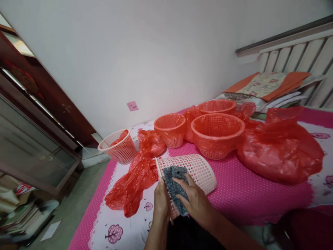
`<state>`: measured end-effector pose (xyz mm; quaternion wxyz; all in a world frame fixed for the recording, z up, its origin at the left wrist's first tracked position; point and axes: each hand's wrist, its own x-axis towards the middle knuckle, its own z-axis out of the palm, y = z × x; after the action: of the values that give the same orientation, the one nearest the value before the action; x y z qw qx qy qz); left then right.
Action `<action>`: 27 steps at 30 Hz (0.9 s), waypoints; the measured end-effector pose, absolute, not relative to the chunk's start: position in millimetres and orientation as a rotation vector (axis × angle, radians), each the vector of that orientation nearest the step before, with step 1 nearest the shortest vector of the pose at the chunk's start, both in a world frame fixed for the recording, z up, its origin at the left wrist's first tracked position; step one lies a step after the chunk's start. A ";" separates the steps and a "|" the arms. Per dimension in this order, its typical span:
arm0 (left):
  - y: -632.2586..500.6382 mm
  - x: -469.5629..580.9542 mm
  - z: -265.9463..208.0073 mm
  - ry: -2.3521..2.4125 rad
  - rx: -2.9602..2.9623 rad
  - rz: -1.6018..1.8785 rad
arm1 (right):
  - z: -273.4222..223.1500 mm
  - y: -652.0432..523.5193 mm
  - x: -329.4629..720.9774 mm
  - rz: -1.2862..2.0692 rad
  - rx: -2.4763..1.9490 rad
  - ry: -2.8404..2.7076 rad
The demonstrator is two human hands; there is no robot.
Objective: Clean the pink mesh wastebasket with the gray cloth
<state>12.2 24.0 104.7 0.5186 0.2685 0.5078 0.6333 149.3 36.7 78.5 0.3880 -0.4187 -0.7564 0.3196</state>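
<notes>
A pink plastic basket (199, 170) with a lattice wall lies on its side at the near edge of the bed. My left hand (161, 196) is wrapped round its rim, at the open end. Against the outside of the basket my right hand (194, 196) presses a grey-blue fuzzy cloth (177, 184), its fingers spread over it. The lower part of the basket is hidden behind the cloth and my hands. A crumpled red plastic bag (137, 173) lies just left of the basket.
Behind stand an upright pink basket (123, 149) and several baskets covered in red bags, among them a large one (217, 135) and a smaller one (170, 128). A bulging red bag (281, 149) sits at right. Folded bedding (270, 86) is stacked by the radiator (299, 55).
</notes>
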 end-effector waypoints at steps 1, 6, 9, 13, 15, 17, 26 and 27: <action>24.5 12.3 103.0 1.209 0.649 1.523 | 78.9 35.1 144.6 0.800 -1.070 -1.939; 25.7 4.6 97.5 1.247 0.618 1.543 | 86.7 29.6 130.0 0.813 -1.039 -1.977; 26.0 -3.5 101.2 1.291 0.605 1.557 | 97.7 30.1 126.7 0.780 -0.990 -2.014; 33.6 -14.2 103.2 1.344 0.692 1.597 | 108.5 38.8 119.2 0.712 -0.919 -2.068; 41.1 -19.5 98.0 1.342 0.669 1.584 | 108.9 45.0 112.8 0.723 -0.983 -2.105; 48.3 -25.2 90.0 1.348 0.612 1.578 | 107.3 49.7 106.0 0.706 -1.027 -2.125; 57.0 -41.3 79.1 1.538 0.748 1.568 | 104.5 55.0 98.1 0.573 -0.980 -2.149; 57.1 -40.1 80.5 1.540 0.752 1.567 | 103.0 55.8 99.8 0.558 -0.986 -2.147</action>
<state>-40.1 57.1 80.5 0.3984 0.2971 0.6081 0.6190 99.8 55.8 103.0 0.3497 -0.3805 -0.8286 0.2154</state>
